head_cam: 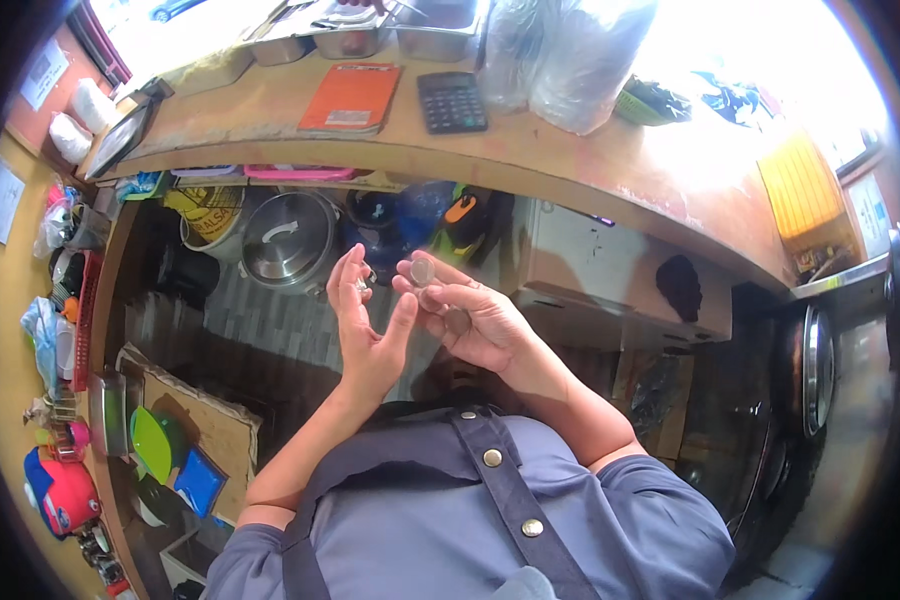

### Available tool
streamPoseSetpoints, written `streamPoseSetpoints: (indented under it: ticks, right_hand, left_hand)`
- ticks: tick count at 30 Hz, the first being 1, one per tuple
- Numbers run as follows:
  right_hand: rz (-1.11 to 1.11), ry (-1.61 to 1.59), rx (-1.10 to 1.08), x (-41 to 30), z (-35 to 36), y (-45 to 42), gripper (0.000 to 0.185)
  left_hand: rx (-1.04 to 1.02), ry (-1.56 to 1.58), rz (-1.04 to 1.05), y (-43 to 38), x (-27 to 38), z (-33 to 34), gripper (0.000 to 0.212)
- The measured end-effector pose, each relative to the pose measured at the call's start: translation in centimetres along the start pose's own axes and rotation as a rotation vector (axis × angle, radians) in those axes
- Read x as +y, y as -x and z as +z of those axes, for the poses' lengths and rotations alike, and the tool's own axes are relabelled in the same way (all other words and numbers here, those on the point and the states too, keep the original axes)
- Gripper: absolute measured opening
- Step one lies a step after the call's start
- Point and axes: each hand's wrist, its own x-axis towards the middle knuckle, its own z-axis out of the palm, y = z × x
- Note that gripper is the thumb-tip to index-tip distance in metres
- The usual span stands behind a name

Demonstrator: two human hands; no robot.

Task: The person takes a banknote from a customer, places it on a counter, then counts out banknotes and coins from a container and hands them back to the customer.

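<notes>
Coins lie in my right hand [480, 322], palm up. One round silver coin [421, 271] stands out at its fingertips, and another coin [457, 322] rests in the palm. Just to the left, my left hand [367, 322] is raised with its thumb spread away from the fingers. Small shiny metal pieces [363, 285], which look like coins, sit against the inner side of its fingers; the fingers partly hide them. A small gap separates the two hands, held in front of my apron [495, 465].
Beyond my hands runs a wooden counter [555, 161] with an orange notebook [351, 97], a calculator [452, 103], plastic bags [589, 67] and metal containers [439, 34]. Below it stand a lidded steel pot [289, 236] and a white cabinet [615, 277]. Part of another person's hand [361, 3] shows at the top.
</notes>
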Motion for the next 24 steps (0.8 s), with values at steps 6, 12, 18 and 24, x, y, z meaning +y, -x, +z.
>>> streamPoseSetpoints:
  ticks: [6,12,18,24]
  right_hand:
    - [-0.001,-0.236,0.209,-13.0,-2.4,0.5,0.016]
    - [-0.704,-0.429,0.154,-39.5,-5.7,3.8,0.037]
    - [-0.915,-0.421,0.417,-65.1,-11.2,0.5,0.022]
    - [-0.873,0.243,0.845,-71.2,-11.0,-7.2,0.042]
  left_hand:
    - [0.086,0.066,-0.051,-4.3,0.8,6.5,0.064]
    - [0.053,0.089,-0.022,-7.8,2.3,13.1,0.06]
    - [0.002,0.001,0.162,-11.2,2.8,19.9,0.048]
    - [-0.174,-0.013,0.393,-18.5,3.5,28.4,0.017]
